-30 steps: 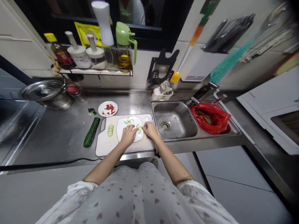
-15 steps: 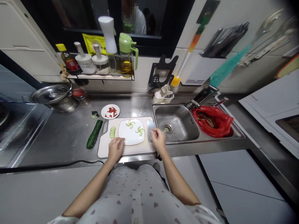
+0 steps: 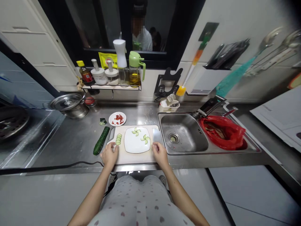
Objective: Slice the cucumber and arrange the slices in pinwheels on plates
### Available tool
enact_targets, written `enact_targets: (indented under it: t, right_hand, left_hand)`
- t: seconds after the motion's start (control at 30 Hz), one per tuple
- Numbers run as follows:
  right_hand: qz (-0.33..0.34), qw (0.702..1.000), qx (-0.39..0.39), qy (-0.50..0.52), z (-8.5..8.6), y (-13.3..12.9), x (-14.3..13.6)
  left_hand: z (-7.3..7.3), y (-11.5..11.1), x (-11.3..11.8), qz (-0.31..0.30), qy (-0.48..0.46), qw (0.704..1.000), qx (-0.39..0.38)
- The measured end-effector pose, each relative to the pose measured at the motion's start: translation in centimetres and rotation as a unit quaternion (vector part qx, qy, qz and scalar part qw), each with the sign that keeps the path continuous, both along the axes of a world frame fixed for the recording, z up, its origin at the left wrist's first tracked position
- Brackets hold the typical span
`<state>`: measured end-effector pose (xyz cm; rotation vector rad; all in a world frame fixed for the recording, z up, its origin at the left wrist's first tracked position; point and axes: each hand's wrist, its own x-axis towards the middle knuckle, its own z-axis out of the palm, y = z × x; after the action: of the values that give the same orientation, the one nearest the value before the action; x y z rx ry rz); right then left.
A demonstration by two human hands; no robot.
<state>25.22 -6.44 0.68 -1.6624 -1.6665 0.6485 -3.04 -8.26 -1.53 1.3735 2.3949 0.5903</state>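
Note:
A white square plate (image 3: 137, 147) rests on the cutting board (image 3: 122, 159), with cucumber slices (image 3: 145, 139) arranged on it in two pinwheel shapes. Left of the plate, a short row of cucumber slices (image 3: 118, 139) lies on the board. My left hand (image 3: 109, 156) is just below that row, thumb and fingers apart, holding nothing visible. At the plate's right edge my right hand (image 3: 160, 154) is closed with fingertips pinched together; whatever is between them cannot be made out. A knife (image 3: 156, 135) lies flat beyond it, its handle end hidden. A cucumber (image 3: 101, 141) lies left of the board.
Behind the board stands a small plate (image 3: 111, 122) of chopped red pieces, with cucumber scraps (image 3: 102, 121) beside it. The sink (image 3: 188, 130) is on the right, a red plastic bag (image 3: 222, 133) past it. A lidded pot (image 3: 75, 110) stands back left, near a condiment shelf (image 3: 113, 87).
My left hand has moved left, from the plate's lower-left edge to below the slice row. My right hand has shifted slightly toward me, off the knife blade. The camera view has tilted.

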Motion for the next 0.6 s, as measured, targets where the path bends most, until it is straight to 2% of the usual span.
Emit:
enact_targets:
  t: [0.1, 0.3, 0.43, 0.6]
  right_hand:
    - [0.009, 1.0, -0.009, 0.001, -0.1, -0.3, -0.4]
    - [0.017, 1.0, -0.01, 0.002, -0.2, -0.7, -0.6]
    - [0.013, 1.0, -0.009, 0.001, -0.4, -1.0, -0.2]
    - [0.012, 1.0, -0.009, -0.009, -1.0, -1.5, 0.4]
  left_hand:
    - [-0.1, 0.6, 0.2, 0.021, 0.019, 0.999, -0.022]
    - [-1.4, 1.3, 2.0, 0.058, 0.052, 0.997, -0.022]
    - [-1.7, 1.5, 1.8, 0.067, 0.06, 0.996, -0.025]
    - [-1.5, 1.6, 1.4, 0.06, 0.048, 0.997, -0.023]
